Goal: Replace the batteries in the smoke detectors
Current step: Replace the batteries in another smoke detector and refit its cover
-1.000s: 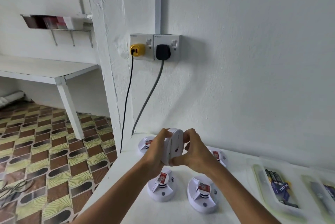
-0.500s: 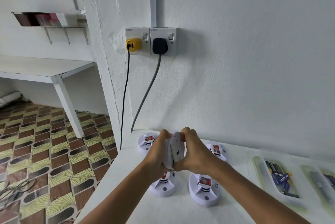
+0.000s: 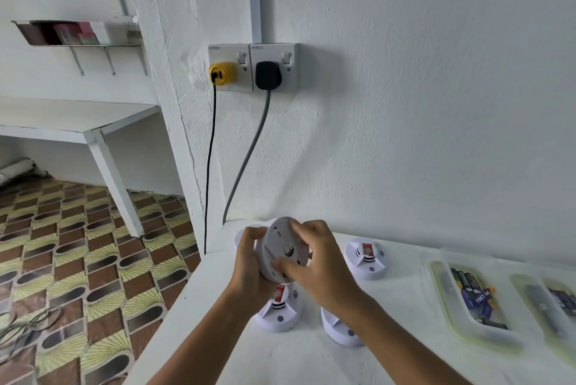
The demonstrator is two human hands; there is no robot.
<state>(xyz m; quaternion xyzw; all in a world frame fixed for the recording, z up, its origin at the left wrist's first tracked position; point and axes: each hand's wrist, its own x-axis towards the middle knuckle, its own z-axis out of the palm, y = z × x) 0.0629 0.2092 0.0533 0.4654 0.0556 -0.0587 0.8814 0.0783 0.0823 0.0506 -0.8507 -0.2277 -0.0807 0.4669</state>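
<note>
I hold a round white smoke detector (image 3: 280, 244) above the white table (image 3: 237, 353), its flat back plate turned toward me. My left hand (image 3: 251, 263) grips its left rim. My right hand (image 3: 314, 263) grips the right side, thumb pressed on the back plate. On the table stand more white detectors with red labels: one below my hands (image 3: 279, 313), one under my right wrist (image 3: 338, 330), one to the right (image 3: 367, 258), and one mostly hidden behind my left hand. A clear tray (image 3: 445, 294) at the right holds dark batteries (image 3: 477, 297).
A second clear tray (image 3: 530, 297) with more batteries lies at the far right edge. Two wall sockets carry a yellow plug (image 3: 222, 72) and a black plug (image 3: 268, 75), their cables hanging behind the table corner. A white bench (image 3: 78, 126) and patterned floor lie to the left.
The detector has turned from edge-on to showing its flat back toward me. My right hand has shifted over the back plate, and the view has tilted slightly.
</note>
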